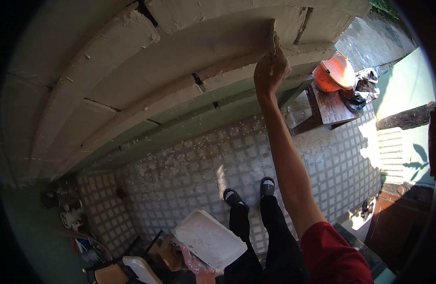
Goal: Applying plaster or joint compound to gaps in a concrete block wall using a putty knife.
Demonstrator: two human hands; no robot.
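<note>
- Head view: the right hand (272, 72), raised at the stepped pale moulding (147, 105), is closed around a thin flat blade (274, 35), whose edge seems to meet the recessed band.
- The left hand (197, 266), low beside the legs, supports a white tray (211, 239) smeared with pale paste; the tray hides how far its fingers spread.
- The step appears to be spreading or smoothing paste on the moulding, where dark gaps show at several joints.
- The next move probably calls for steady, even blade pressure and a level tray.
</note>
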